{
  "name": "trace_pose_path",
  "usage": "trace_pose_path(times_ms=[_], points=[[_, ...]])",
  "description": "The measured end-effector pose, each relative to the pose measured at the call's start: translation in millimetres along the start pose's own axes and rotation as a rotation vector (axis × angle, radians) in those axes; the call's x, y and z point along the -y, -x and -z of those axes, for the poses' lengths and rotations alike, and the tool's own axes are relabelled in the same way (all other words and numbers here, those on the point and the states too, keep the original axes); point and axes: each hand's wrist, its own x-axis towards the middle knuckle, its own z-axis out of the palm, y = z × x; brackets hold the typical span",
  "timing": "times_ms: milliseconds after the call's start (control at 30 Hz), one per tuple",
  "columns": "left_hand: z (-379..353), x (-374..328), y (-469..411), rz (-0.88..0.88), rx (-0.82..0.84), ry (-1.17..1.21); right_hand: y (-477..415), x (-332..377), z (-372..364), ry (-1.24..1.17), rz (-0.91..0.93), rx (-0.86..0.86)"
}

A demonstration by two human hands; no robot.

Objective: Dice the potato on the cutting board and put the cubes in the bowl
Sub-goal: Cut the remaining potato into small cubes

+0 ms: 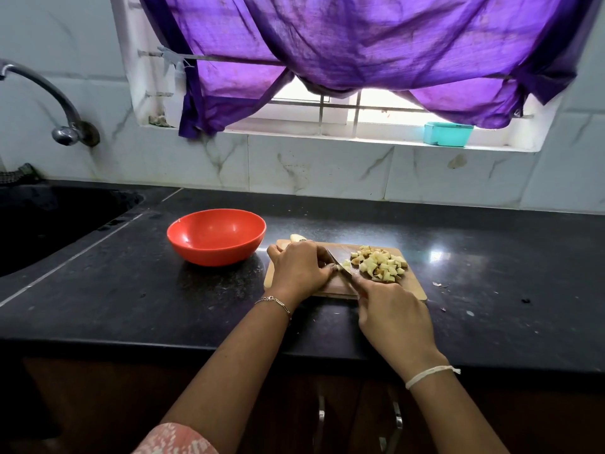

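From the head camera, the job looks more than half done. A heap of potato cubes (pixel 379 265) sits on the right part of the wooden cutting board (pixel 411 285). The left hand (pixel 299 268) is curled down over a small piece of potato (pixel 345 264) and pins it to the board. The right hand (pixel 391 309) is closed around the handle of a knife (pixel 340 265), and the blade rests beside the left fingertips, on that small piece. One more bit of potato (pixel 297 238) peeks out at the far edge of the board, behind the left hand. The red bowl (pixel 216 235) stands just left of the board and has nothing in it, so all the cubes have yet to go in. What is left seems to be the last cuts and then the move to the bowl. The table (pixel 491 257) is dark, shiny stone with a few small scraps on the right. A sink (pixel 49 221) and a tap (pixel 49 99) are at the left, and a purple curtain (pixel 360 44) hangs over a bright window with a small teal box (pixel 448 134) on its sill.
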Motion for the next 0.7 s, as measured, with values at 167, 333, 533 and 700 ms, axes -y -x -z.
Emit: trace_pose_path(times_ms=[167,333,533,700], points=[[-5,-7,-4,-0.032,-0.003,-0.012,2,-4,5,0.025,-0.049,-0.021],[-10,-14,-11,-0.071,0.016,-0.066,-2,-14,7,0.038,-0.067,-0.023],[-15,-22,-23,-0.101,0.018,-0.085,-11,-17,5,0.042,-0.076,-0.011],[-19,-23,-31,-0.117,0.018,-0.065,-19,-20,6,0.037,-0.066,-0.028]])
